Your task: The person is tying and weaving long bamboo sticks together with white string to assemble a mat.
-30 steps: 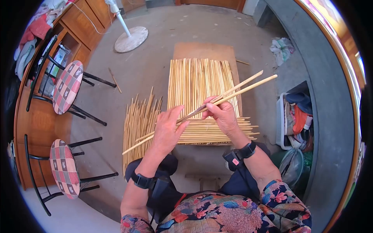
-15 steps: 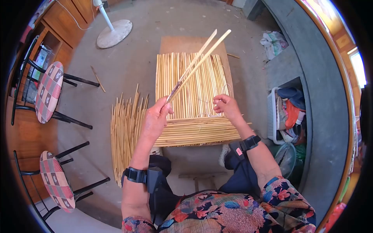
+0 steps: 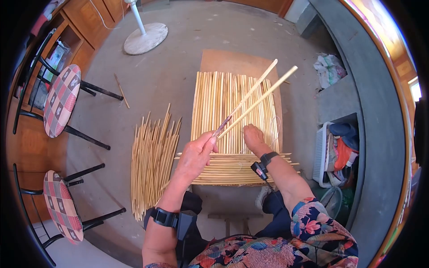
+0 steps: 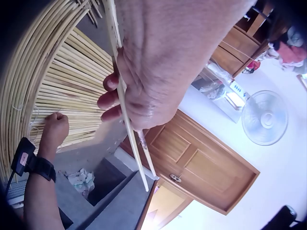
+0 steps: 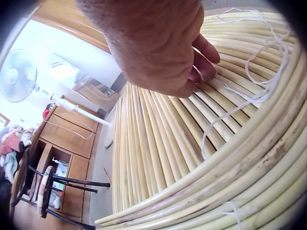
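Observation:
My left hand (image 3: 196,156) grips two pale stalks (image 3: 272,90) that spread apart toward the upper right; one has a dark, purplish-brown stretch near the fingers. In the left wrist view, thumb and fingers wrap round the stalks (image 4: 130,125). A mat of stalks tied side by side (image 3: 219,109) lies ahead, with a front band of crosswise stalks (image 3: 232,169). My right hand (image 3: 254,137) is down on the mat, fingers curled. In the right wrist view, white string (image 5: 261,96) trails from right by its fingertips, and I pinch it there.
A loose pile of stalks (image 3: 152,165) lies left of the mat. A brown board (image 3: 239,60) sticks out beyond the mat's far edge. Two chairs with checked seats (image 3: 62,100) stand at left, a fan base (image 3: 146,39) behind. A white basket (image 3: 320,156) of cloths stands at right.
My right hand has let go of the stalks and come down onto the mat. The left hand keeps them; they swung upward, then tipped back to the right. The head view has shifted.

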Available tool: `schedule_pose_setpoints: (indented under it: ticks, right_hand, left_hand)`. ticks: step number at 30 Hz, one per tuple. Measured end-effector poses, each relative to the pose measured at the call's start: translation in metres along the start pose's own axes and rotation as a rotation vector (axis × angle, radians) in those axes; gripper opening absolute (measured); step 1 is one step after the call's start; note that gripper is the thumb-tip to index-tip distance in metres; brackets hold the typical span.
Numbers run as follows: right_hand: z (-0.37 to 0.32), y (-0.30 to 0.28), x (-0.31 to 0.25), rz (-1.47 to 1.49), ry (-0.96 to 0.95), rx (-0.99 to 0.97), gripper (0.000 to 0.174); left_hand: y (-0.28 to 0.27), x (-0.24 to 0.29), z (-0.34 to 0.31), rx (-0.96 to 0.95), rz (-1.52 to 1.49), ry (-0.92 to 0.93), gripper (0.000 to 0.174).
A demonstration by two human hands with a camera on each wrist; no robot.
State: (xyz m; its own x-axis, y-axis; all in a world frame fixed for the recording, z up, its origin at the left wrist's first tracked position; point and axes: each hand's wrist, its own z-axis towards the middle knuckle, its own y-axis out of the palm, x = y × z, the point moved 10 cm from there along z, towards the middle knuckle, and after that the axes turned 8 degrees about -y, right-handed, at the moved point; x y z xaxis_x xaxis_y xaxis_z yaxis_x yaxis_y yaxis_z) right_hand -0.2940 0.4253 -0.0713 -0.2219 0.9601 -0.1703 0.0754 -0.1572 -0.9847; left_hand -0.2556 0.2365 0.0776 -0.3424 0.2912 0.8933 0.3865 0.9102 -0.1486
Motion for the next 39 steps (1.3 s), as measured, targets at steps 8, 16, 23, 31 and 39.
schedule_pose_setpoints:
  ticks: [8,16,23,31,39]
  right_hand:
    - [-0.006,-0.053,-0.028,0.352,-0.043,-0.119,0.009]
    - [-0.057,-0.167,-0.086,0.957,-0.009,0.126,0.011]
    - [-0.059,-0.173,-0.085,0.866,-0.054,0.354,0.014]
    - [-0.059,-0.175,-0.077,0.799,-0.081,0.339,0.018]
    - [-0.06,-0.17,-0.079,0.853,-0.041,0.237,0.022]
  left_hand:
    - [-0.005,-0.004,0.007,0.052,-0.04,0.072,0.019]
    - [0.0,-0.009,-0.002,0.16,0.175,0.076,0.022]
    - [0.023,0.002,-0.014,0.081,0.228,0.119,0.027]
    - [0.032,-0.001,-0.004,0.045,0.232,0.078,0.026]
    - [0.029,0.002,-0.006,0.052,0.232,0.104,0.028]
